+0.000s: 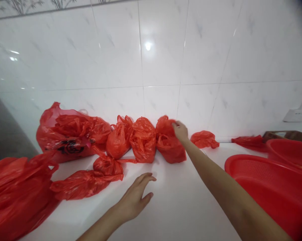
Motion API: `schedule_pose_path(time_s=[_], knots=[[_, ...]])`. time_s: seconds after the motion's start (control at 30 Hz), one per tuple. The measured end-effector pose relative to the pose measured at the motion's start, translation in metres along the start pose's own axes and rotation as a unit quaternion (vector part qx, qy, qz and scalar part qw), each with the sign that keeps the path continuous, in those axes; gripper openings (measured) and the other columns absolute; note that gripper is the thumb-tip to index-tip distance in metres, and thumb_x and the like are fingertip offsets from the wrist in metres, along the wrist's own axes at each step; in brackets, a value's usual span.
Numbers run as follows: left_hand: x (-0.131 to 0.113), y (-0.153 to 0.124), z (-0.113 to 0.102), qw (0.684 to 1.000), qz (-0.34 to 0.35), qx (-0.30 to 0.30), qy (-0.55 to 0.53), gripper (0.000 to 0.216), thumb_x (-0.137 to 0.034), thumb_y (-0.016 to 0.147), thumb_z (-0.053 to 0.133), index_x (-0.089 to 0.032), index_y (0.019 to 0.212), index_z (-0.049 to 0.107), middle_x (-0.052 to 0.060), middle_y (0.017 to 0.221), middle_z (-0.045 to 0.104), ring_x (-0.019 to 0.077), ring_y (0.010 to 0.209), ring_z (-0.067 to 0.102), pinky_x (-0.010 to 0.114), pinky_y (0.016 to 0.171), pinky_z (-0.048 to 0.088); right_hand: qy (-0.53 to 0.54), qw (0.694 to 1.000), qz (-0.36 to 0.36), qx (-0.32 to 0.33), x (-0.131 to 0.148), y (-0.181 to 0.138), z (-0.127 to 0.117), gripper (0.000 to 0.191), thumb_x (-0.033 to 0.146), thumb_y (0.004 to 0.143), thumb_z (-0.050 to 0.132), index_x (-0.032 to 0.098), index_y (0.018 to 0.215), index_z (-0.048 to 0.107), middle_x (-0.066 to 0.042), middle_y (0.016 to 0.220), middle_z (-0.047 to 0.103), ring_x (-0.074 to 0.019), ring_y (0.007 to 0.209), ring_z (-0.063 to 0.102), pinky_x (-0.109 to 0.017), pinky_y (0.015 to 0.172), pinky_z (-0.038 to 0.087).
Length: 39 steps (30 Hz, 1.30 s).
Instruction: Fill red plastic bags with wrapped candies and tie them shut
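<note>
Head view: right hand [180, 131] on bag [169, 147]

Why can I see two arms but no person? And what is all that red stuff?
The camera sits on the person's head and looks down, so you see only their own two arms, as if you were them. There is just this one picture. The right hand grips the top of a small red bag. It is one of a row of red plastic bags standing against the white tiled wall. The left hand is open, fingers spread, low over the white counter; I can't tell if it touches. A big red bag sits further left, and a flat bag lies in front. On the right is a red plastic basket with tiny holes.
</note>
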<state>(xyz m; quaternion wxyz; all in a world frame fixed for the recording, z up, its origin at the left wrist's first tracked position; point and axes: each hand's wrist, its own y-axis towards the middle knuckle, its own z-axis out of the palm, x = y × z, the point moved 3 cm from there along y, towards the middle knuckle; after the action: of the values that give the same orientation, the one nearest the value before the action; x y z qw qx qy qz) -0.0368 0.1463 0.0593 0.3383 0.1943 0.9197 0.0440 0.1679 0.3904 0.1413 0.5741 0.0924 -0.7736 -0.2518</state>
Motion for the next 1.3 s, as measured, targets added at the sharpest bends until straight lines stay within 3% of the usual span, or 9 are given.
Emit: schedule_pose_path(time_s=[0.1, 0.2, 0.43, 0.57, 0.73, 0.83, 0.97, 1.13, 1.3], knots=[[-0.007, 0.015, 0.012, 0.998, -0.008, -0.016, -0.067, 0.038, -0.024, 0.085, 0.051, -0.029, 0.123, 0.050, 0.008, 0.138, 0.047, 0.0213, 0.129, 0.043, 0.041, 0.108, 0.035, 0.063, 0.995, 0.004, -0.072, 0.027, 0.009, -0.034, 0.024, 0.038, 0.089, 0.036, 0.021, 0.090, 0.052, -0.004, 0.092, 0.063, -0.0144, 0.079, 0.060, -0.026, 0.067, 0.049], [-0.010, 0.035, 0.014, 0.981, -0.065, -0.053, -0.172, 0.035, -0.036, 0.087, 0.051, -0.026, 0.121, 0.050, 0.011, 0.133, 0.051, 0.0240, 0.124, 0.048, 0.042, 0.102, 0.041, 0.130, 0.988, -0.008, -0.084, 0.053, -0.008, -0.066, 0.017, 0.034, 0.085, 0.038, 0.022, 0.095, 0.045, -0.002, 0.094, 0.060, -0.0126, 0.079, 0.061, -0.023, 0.065, 0.050], [-0.053, 0.055, -0.009, 0.867, -0.089, -0.157, -0.465, 0.065, -0.058, 0.083, 0.051, -0.030, 0.139, 0.031, 0.012, 0.145, 0.041, 0.0286, 0.120, 0.053, 0.041, 0.085, 0.053, 0.018, 0.989, -0.103, 0.100, 0.056, -0.147, -0.089, 0.018, 0.013, 0.071, 0.044, 0.021, 0.080, 0.056, 0.001, 0.073, 0.059, -0.0146, 0.065, 0.053, -0.025, 0.059, 0.043], [-0.067, 0.030, 0.015, 0.865, -0.111, -0.134, -0.471, 0.052, -0.041, 0.071, 0.073, -0.022, 0.117, 0.058, 0.010, 0.121, 0.063, 0.0273, 0.104, 0.062, 0.033, 0.078, 0.054, 0.025, 0.980, -0.078, 0.182, 0.036, -0.209, -0.091, 0.019, 0.010, 0.073, 0.042, 0.021, 0.076, 0.058, -0.001, 0.075, 0.061, -0.0154, 0.068, 0.053, -0.026, 0.063, 0.042], [-0.015, -0.024, 0.042, 0.671, -0.284, -0.326, -0.602, 0.006, -0.020, 0.082, 0.059, -0.017, 0.081, 0.064, 0.004, 0.084, 0.068, 0.0135, 0.071, 0.065, 0.025, 0.066, 0.055, 0.108, 0.988, 0.104, 0.047, -0.020, -0.222, -0.119, 0.006, 0.022, 0.074, 0.052, 0.021, 0.069, 0.049, 0.001, 0.066, 0.054, -0.0138, 0.061, 0.050, -0.025, 0.057, 0.042], [0.003, -0.051, 0.039, 0.591, -0.322, -0.401, -0.621, 0.013, -0.009, 0.083, 0.053, -0.018, 0.080, 0.062, 0.001, 0.083, 0.066, 0.0089, 0.065, 0.062, 0.020, 0.060, 0.054, 0.146, 0.972, 0.183, 0.008, -0.044, -0.219, -0.131, 0.010, 0.022, 0.067, 0.055, 0.021, 0.067, 0.044, -0.002, 0.076, 0.059, -0.0181, 0.074, 0.058, -0.030, 0.066, 0.049], [-0.017, -0.062, 0.036, 0.615, -0.305, -0.389, -0.614, 0.006, -0.018, 0.079, 0.063, -0.018, 0.085, 0.063, -0.001, 0.079, 0.063, 0.0095, 0.064, 0.060, 0.019, 0.055, 0.051, 0.131, 0.983, 0.128, -0.013, 0.002, -0.233, -0.135, 0.010, 0.016, 0.070, 0.050, 0.021, 0.078, 0.050, -0.004, 0.089, 0.062, -0.0189, 0.087, 0.059, -0.033, 0.077, 0.049], [-0.062, -0.058, 0.042, 0.677, -0.250, -0.360, -0.591, 0.030, -0.035, 0.070, 0.074, -0.018, 0.091, 0.061, -0.004, 0.069, 0.057, 0.0072, 0.054, 0.051, 0.018, 0.053, 0.046, 0.032, 0.964, -0.074, 0.252, 0.095, -0.293, -0.086, 0.023, 0.008, 0.080, 0.041, 0.020, 0.091, 0.058, -0.002, 0.082, 0.062, -0.0146, 0.073, 0.058, -0.027, 0.068, 0.048], [-0.080, -0.070, 0.041, 0.712, -0.259, -0.332, -0.562, 0.030, -0.032, 0.067, 0.075, -0.020, 0.089, 0.059, -0.006, 0.065, 0.057, 0.0064, 0.051, 0.049, 0.015, 0.049, 0.042, -0.274, 0.928, -0.074, 0.242, 0.049, -0.300, -0.049, 0.037, 0.016, 0.086, 0.045, 0.013, 0.120, 0.057, -0.019, 0.128, 0.052, -0.0327, 0.116, 0.049, -0.049, 0.095, 0.040]])
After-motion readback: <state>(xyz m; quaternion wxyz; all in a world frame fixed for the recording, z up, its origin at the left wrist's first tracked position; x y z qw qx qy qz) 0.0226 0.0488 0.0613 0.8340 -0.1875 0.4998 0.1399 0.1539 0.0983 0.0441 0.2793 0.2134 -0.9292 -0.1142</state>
